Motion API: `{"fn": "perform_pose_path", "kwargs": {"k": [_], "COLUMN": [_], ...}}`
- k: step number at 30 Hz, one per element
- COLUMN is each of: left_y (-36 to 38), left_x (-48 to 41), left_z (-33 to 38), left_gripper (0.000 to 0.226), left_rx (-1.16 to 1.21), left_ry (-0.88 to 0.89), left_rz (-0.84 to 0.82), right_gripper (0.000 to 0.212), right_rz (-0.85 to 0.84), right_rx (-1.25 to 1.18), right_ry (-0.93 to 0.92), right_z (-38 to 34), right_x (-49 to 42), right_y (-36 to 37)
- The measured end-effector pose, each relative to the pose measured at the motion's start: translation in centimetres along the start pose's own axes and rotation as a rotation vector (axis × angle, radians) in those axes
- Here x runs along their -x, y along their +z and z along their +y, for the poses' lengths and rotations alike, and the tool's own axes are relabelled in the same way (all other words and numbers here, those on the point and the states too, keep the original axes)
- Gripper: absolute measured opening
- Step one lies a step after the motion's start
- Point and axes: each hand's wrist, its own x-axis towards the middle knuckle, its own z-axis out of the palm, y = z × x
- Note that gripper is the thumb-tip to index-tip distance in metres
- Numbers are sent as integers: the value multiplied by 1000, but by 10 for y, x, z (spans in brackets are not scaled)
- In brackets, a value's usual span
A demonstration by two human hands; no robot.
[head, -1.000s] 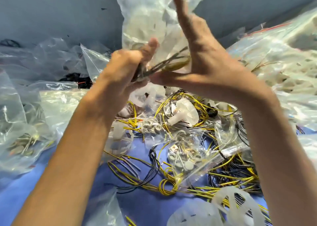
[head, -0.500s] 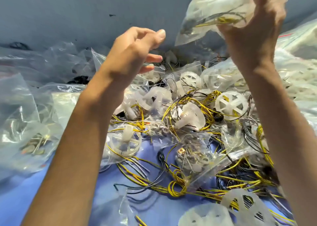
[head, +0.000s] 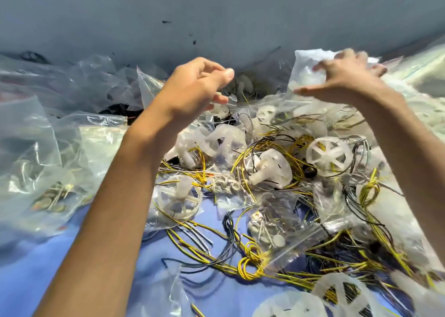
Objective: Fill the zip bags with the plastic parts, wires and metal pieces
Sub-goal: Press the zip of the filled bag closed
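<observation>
Where a second ago both hands were pinching the filled zip bag (head: 305, 73) shut in front of the camera, and half a second ago the right one had swung it high, the bag now sits low at the far right of the heap, just beside the pale pile of packed bags (head: 423, 83) under the grey wall (head: 216, 15). The right hand (head: 349, 83) lies over it with fingers spread and thumb stretched out below. Motion blur hides whether any finger still pinches the plastic, so I cannot tell if it has let go. The left hand (head: 192, 92) has come off the bag and hovers mid-frame, fingers loosely curled round nothing. To my eye that means one bag is done and is being set aside, with the next fill about to begin. Plenty is left: yellow and black wires (head: 250, 266) tangle across the blue cloth (head: 48, 280), white plastic wheels (head: 330, 155) lie among them, a small bag of metal pieces (head: 272, 232) rests nearer the camera, and crumpled clear bags (head: 36, 136) wait at the left.
</observation>
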Motion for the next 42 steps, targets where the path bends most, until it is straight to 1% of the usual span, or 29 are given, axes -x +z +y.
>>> {"fn": "perform_pose_path", "kwargs": {"k": [1,2,3,4,6,8,11,12,13,14,15,16,17,19,22,24,25,27,29,31,33,34,35,36,38,40,42], "left_y": [0,0,0,0,1,-1,-3,-3,-3,-3,-4,-5,-4,-3,-2,-2,-4,-10,-26,-42,-56,-62,-70,-77,-94,-104,-105], "left_x": [0,0,1,1,2,2,2,2,1,1,1,1,0,0,-2,-3,-4,-7,-15,-22,-21,-18,-15,-12,-12,-12,-9], "left_z": [0,0,0,-1,-2,-3,-3,-3,-4,-4,-6,-7,-8,-10,-15,-20,-23,-31,-41,-54,-64,-69,-75,-82,-98,-112,-121], "left_gripper": [7,7,7,7,7,6,6,6,6,6,6,7,8,12,18,20,20,18,18,19,25,29,32,36,50,57,65], "left_rx": [-1,-3,-8,-14,-25,-34,-27,-30,-40,-51,-59,-68,-81,-125,-244,-358,-413,-464,-448,-475,-446,-426,-415,-402,-338,-299,-257], "left_ry": [2,3,6,8,10,13,18,20,21,20,22,25,27,20,0,-11,-9,4,-19,-50,-67,-106,-168,-246,-390,-548,-664], "left_rz": [-2,-4,-6,-6,-12,-18,-13,-14,-18,-23,-29,-34,-38,-65,-122,-150,-138,-34,164,450,786,933,1027,1052,984,920,842], "right_gripper": [68,64,63,65,75,86,105,112,116,111,102,95,93,97,108,106,103,99,93,85,74,70,66,65,70,76,70], "right_rz": [76,97,55,-36,-248,-337,-448,-449,-385,-261,-135,-94,-139,-266,-317,-340,-341,-380,-400,-354,-279,-250,-237,-247,-323,-433,-556], "right_rx": [-56,-82,-49,33,161,167,245,234,201,167,145,130,111,64,32,28,36,64,8,-138,-288,-335,-369,-405,-455,-434,-426], "right_ry": [-70,-131,-174,-187,-137,-77,-84,-84,-80,-77,-71,-46,-1,71,31,42,51,38,-26,-139,-234,-284,-331,-376,-468,-559,-627], "right_z": [-6,-10,-14,-14,-8,-1,-8,-12,-15,-15,-11,-5,4,24,28,21,19,14,-2,-24,-43,-51,-58,-64,-73,-76,-73], "right_x": [-7,-14,-19,-22,-22,-22,-39,-46,-51,-54,-56,-54,-50,-40,-42,-41,-40,-36,-29,-14,10,23,36,49,74,90,100], "right_y": [-1,1,6,16,43,58,46,37,29,27,30,36,43,59,59,53,53,52,36,13,-11,-23,-32,-40,-53,-59,-59]}}
